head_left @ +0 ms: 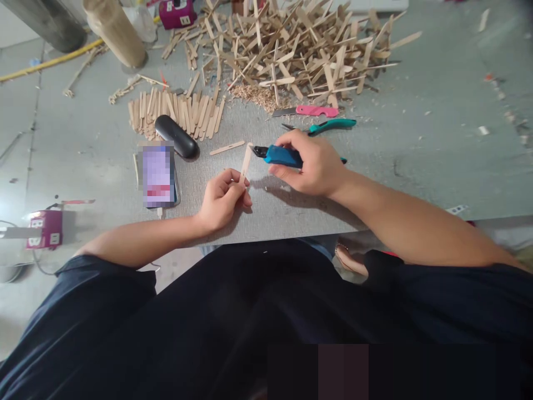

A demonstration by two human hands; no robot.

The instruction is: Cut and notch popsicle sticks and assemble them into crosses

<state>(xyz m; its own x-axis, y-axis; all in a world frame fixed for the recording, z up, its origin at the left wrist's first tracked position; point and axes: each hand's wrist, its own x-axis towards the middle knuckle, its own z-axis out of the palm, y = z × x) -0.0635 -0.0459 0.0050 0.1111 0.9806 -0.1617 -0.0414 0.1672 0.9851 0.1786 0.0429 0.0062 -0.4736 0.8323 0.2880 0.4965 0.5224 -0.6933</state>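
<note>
- Far left, a dark grey cylindrical container leans in from the edge beside a tan cylindrical container; what either holds cannot be made out.
- Left of centre, an elongated black case with rounded ends lies shut across the near edge of a spread of pale flat wooden sticks, its contents hidden.
- Near centre, the left hand has its thumb and fingers closed on the near end of a slim, flat, pale wooden stick.
- The gripped stick slants away from the hand above the grey table, its rounded far end pointing up the scene and a small dark mark on its face near the fingers; a similar loose stick lies just to its left.
- To the right, fingers of the right hand wrap around blue-handled cutters with dark metal jaws, the tip at the stick's far end; whether they touch cannot be told.
</note>
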